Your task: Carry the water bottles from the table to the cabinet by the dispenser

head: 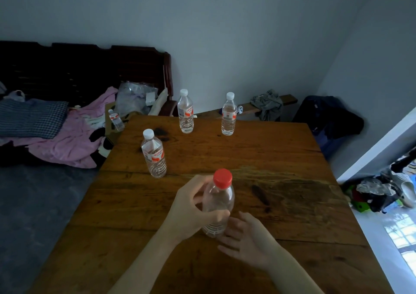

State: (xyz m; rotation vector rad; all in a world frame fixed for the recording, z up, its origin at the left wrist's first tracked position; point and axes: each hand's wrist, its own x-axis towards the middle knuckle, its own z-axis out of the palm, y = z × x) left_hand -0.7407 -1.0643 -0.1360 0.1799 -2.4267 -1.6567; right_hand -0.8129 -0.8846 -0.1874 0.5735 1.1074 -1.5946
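Head view: we look down on a wide wooden tabletop [258,158] that fills the middle of the picture, with a dark sofa [78,68] behind its far left corner, heaped with pink cloth [74,142] and a checked cushion [31,118]. To the right we see a pile of clothes [382,194] on the floor by a bright window.

Our left hand [193,210] is wrapped around a clear red-capped bottle [219,203] near the front of the tabletop; whether its base rests on the wood we cannot tell. Our right hand [245,239] lies open, fingers spread, just beside the bottle's base, grasping nothing.

Three white-capped bottles with red labels stand upright on the tabletop: the nearest bottle [154,155] toward the left edge, the far left bottle [185,112] and the far right bottle [229,114] near the back edge, well apart from each other. A small bottle [116,119] leans in the clutter off the table's left corner.
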